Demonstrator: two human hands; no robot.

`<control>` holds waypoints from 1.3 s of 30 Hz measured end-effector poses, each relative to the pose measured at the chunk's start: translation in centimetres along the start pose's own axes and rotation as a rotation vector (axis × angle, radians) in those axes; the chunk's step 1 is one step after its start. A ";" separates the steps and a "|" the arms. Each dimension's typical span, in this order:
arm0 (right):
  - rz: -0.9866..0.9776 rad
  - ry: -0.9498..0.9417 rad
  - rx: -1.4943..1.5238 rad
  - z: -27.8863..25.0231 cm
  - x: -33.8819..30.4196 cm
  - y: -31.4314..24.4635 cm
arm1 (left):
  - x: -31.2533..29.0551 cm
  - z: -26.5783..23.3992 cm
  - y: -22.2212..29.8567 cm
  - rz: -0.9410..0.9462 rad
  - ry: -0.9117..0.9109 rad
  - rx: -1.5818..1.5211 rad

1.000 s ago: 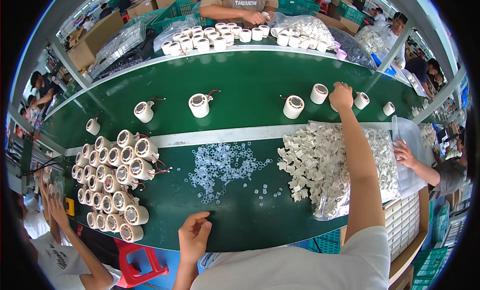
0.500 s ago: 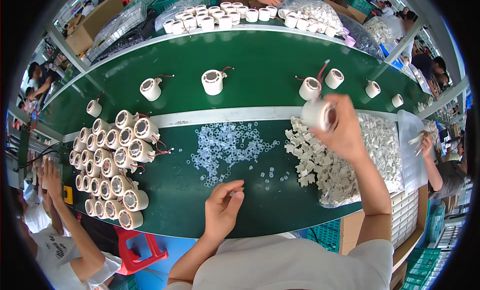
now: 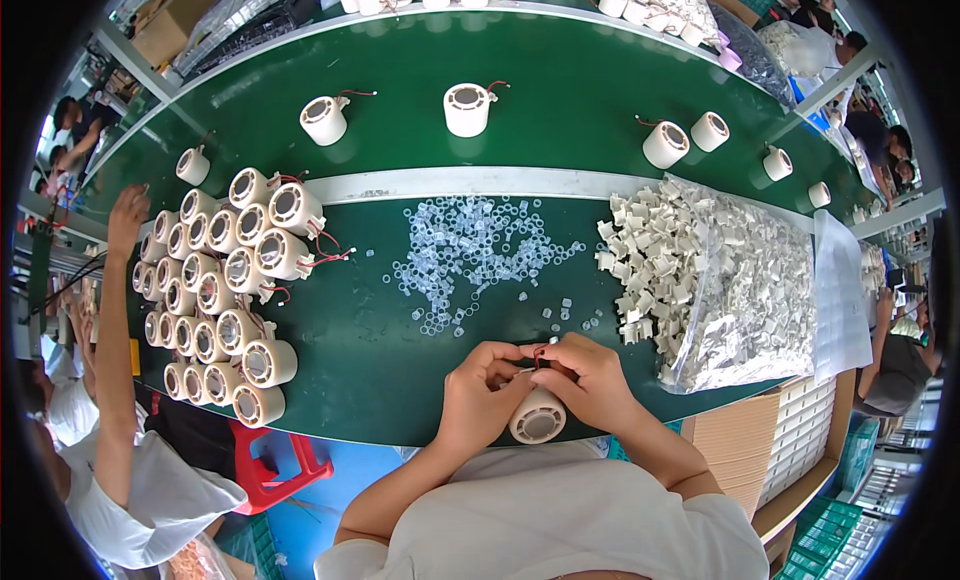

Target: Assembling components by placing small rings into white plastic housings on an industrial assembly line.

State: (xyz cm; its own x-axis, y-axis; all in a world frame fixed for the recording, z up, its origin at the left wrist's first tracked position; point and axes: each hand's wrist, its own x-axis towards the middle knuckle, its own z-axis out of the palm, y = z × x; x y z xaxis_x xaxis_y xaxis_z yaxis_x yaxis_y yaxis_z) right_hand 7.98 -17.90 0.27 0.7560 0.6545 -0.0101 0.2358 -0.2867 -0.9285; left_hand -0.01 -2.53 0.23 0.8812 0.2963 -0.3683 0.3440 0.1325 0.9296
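Cream cylindrical spool (image 3: 538, 418) sits at the near edge of the green tabletop (image 3: 380, 350), pinched between both hands, open bore facing the camera, so its long axis runs roughly from the tabletop edge toward the person. Left hand (image 3: 483, 392) wraps the spool's left flank, fingers curled shut on it; right hand (image 3: 592, 382) covers its upper right, thumb and forefinger closed on the thin red lead wire (image 3: 538, 357) just above the spool. Both hands touch the spool; the right is the one on the wire. Beyond the spool, mid-tabletop, a loose scatter of small clear plastic rings (image 3: 470, 250), a few strays lying near the fingertips. Right of the spool, a clear plastic bag (image 3: 760, 300) lies open, holding cream plastic clips that spill out into a heap (image 3: 645, 265) on its left. Well left of the spool, a packed cluster of finished spools (image 3: 225, 280) on their sides. Farther off, single spools (image 3: 466, 109) stand apart on the conveyor belt (image 3: 560, 130).
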 end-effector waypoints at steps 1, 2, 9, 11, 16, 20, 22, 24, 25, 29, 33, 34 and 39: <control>-0.068 0.014 -0.049 0.2 0.1 0.1 | 0.0 0.0 -0.1 -0.004 -0.039 0.016; -0.137 0.028 -0.098 0.4 0.2 0.2 | 0.1 0.0 -0.2 -0.007 -0.078 0.031; 0.105 0.081 0.263 1.9 0.1 -0.5 | 1.7 -1.3 -0.1 -0.028 -0.336 -0.047; 0.023 0.156 0.202 2.2 -0.5 0.0 | 1.8 -1.4 -0.3 -0.010 -0.298 -0.076; -0.013 0.225 0.156 2.6 -0.2 1.0 | 2.1 -1.3 -1.0 0.059 -0.327 -0.226; 0.075 0.183 0.165 1.9 0.8 1.2 | 2.3 -1.6 -1.2 0.136 -0.424 -0.261; 0.157 0.097 0.154 0.9 1.0 0.9 | 2.4 -2.2 -1.1 0.190 -0.474 -0.088; 0.160 0.174 -0.105 0.1 0.8 0.1 | 2.4 -2.3 -1.0 0.219 -0.499 -0.001; 0.119 0.291 -0.358 -0.4 0.8 -0.3 | 2.1 -2.2 -1.0 0.160 -0.450 -0.015; 0.264 0.460 -0.705 -3.6 -0.5 1.2 | 1.4 -2.2 -0.6 -0.015 -0.309 -0.054; 0.331 0.358 -0.792 -4.9 -1.0 1.8 | 1.1 -2.0 -0.2 0.017 -0.293 -0.041; 0.328 0.354 -0.793 -5.0 -1.0 1.8 | 1.1 -2.1 -0.2 0.016 -0.289 -0.044; 0.352 0.344 -0.676 -5.1 -0.9 0.9 | 1.0 -1.9 -0.2 0.026 -0.268 0.057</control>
State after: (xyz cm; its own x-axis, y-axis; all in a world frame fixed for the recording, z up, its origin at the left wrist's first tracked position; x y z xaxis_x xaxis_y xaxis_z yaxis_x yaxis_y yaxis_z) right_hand 10.62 -22.30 1.33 0.9725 0.2291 -0.0424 0.1832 -0.8641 -0.4688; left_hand 0.19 -0.43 -0.41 0.9418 0.0373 -0.3342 0.3310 0.0725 0.9408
